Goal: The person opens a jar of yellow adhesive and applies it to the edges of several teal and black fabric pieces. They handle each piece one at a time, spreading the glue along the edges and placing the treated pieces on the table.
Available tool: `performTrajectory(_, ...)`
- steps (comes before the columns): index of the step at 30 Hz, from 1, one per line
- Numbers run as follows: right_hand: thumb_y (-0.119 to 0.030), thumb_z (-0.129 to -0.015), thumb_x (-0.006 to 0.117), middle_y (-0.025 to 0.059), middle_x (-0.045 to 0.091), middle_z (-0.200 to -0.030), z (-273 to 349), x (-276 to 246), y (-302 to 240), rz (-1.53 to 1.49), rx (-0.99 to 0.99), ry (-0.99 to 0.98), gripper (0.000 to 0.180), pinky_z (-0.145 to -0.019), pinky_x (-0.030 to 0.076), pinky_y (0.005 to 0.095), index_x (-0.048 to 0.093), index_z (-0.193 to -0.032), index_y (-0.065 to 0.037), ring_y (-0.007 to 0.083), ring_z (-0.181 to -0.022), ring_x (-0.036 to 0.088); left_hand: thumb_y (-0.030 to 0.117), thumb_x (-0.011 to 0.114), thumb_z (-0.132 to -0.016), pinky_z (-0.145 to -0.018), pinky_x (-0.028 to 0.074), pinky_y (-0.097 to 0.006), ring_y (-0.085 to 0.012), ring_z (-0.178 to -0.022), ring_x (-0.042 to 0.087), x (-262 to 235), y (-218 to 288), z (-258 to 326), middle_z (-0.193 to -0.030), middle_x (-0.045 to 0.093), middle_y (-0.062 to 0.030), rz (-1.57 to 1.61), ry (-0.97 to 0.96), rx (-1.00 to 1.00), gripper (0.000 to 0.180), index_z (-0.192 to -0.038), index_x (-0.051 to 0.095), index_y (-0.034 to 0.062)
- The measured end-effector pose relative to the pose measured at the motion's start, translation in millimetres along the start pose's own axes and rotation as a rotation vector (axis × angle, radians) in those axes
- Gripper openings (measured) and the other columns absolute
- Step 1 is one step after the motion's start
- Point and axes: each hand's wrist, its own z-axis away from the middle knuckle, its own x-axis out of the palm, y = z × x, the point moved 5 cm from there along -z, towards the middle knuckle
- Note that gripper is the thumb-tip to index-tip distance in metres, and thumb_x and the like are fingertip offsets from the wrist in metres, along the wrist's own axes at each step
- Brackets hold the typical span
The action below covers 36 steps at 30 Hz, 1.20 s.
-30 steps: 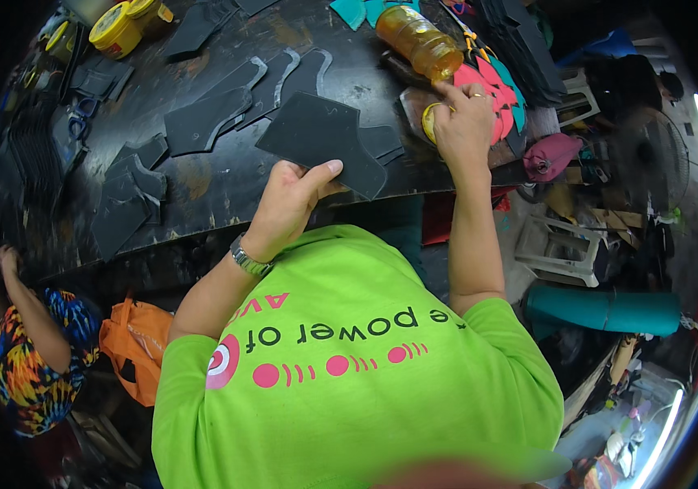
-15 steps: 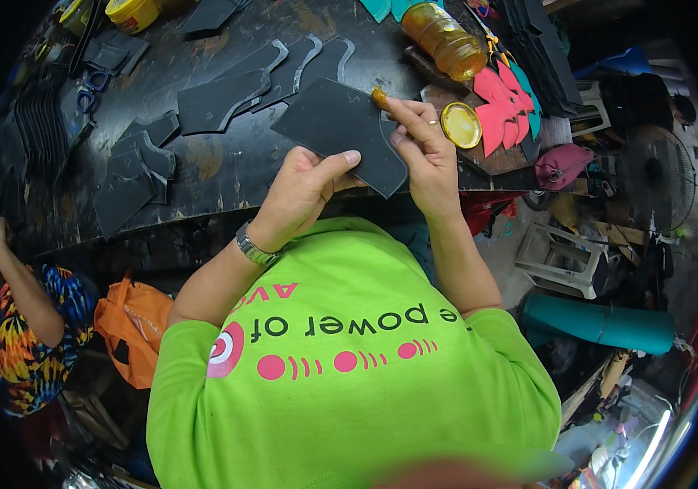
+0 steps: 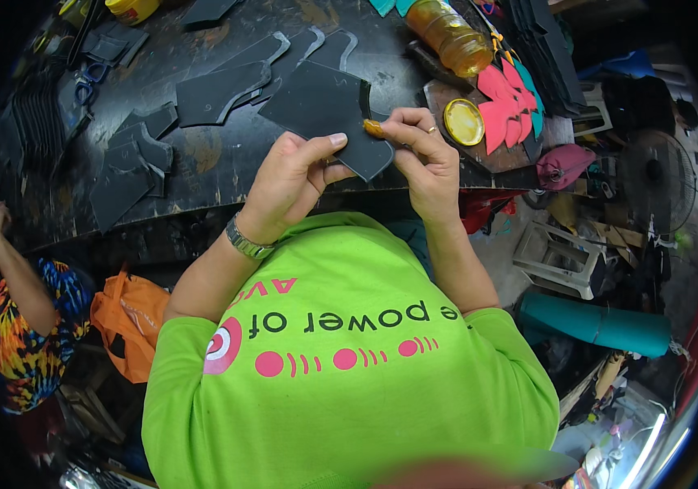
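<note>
A flat dark-grey panel point(image 3: 312, 102) with a curved notch is held tilted above the near edge of the table. My left hand point(image 3: 290, 175), wearing a metal watch, pinches its near edge, thumb on top and fingers beneath. My right hand point(image 3: 428, 159), with a ring, is closed at the panel's right side. From its fingers an amber-coated tip point(image 3: 373, 128) touches the panel near the notched edge; whether this is a small applicator or the fingertip itself, I cannot tell. Beyond lie similar panels point(image 3: 215, 96) with pale strips along their curved edges.
On the right stand a jar of amber liquid point(image 3: 451, 37), a yellow-smeared lid point(image 3: 464, 122) and pink leaf-shaped pieces point(image 3: 500, 110). Left are blue-handled scissors point(image 3: 86, 88) and stacked dark pieces point(image 3: 35, 122). Another person's arm point(image 3: 19, 265) shows at far left.
The amber tip has moved down along the panel's notched edge with my right hand. The panel and my left hand have shifted slightly left.
</note>
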Motion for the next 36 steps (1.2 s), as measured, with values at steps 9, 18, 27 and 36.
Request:
performTrajectory(9, 0.02, -0.075, 0.063, 0.0069, 0.059, -0.115, 5.3, -6.0, -17.1, -0.05, -0.285, -0.111, 0.04, -0.084, 0.046, 0.0249, 0.077, -0.104, -0.004, 0.013, -0.095, 0.056, 0.007, 0.061, -0.1, -0.079, 0.063, -0.03, -0.0153, -0.089, 0.072, -3.8, 10.6, -4.4, -0.099, 0.073, -0.0113, 0.126, 0.032, 0.097, 0.016, -0.099, 0.071, -0.0048)
performTrajectory(18, 0.017, -0.072, 0.064, 0.0091, 0.057, -0.12, 3.2, -4.0, -19.4, 0.396, -0.339, 0.112, 0.055, -0.084, 0.047, 0.0314, 0.077, -0.115, -0.014, 0.021, -0.095, 0.055, 0.009, 0.061, -0.1, -0.079, 0.063, -0.029, -0.0119, -0.086, 0.071, -2.4, 12.1, -6.5, -0.096, 0.074, -0.0088, -0.015, 0.086, 0.182, 0.016, -0.097, 0.072, -0.0017)
performTrajectory(27, 0.007, -0.068, 0.072, 0.0077, 0.061, -0.111, 9.7, 8.1, -27.2, 0.777, -0.611, 0.109, 0.054, -0.081, 0.048, 0.0382, 0.079, -0.112, -0.023, 0.0255, -0.094, 0.055, 0.009, 0.062, -0.1, -0.082, 0.062, -0.031, -0.0146, -0.09, 0.071, -4.8, 15.4, -5.5, -0.098, 0.074, -0.0108, -0.01, 0.055, 0.18, 0.017, -0.095, 0.072, -0.0043)
performTrajectory(36, 0.001, -0.063, 0.074, 0.0054, 0.057, -0.101, 23.0, 24.5, -21.6, 0.698, -0.689, -0.046, 0.047, -0.077, 0.046, 0.0412, 0.08, -0.102, -0.025, 0.0245, -0.087, 0.054, 0.011, 0.064, -0.1, -0.083, 0.059, -0.03, -0.0128, -0.09, 0.07, -10.0, 15.8, -8.8, -0.097, 0.074, -0.0076, -0.019, 0.102, 0.187, 0.016, -0.094, 0.073, -0.0005)
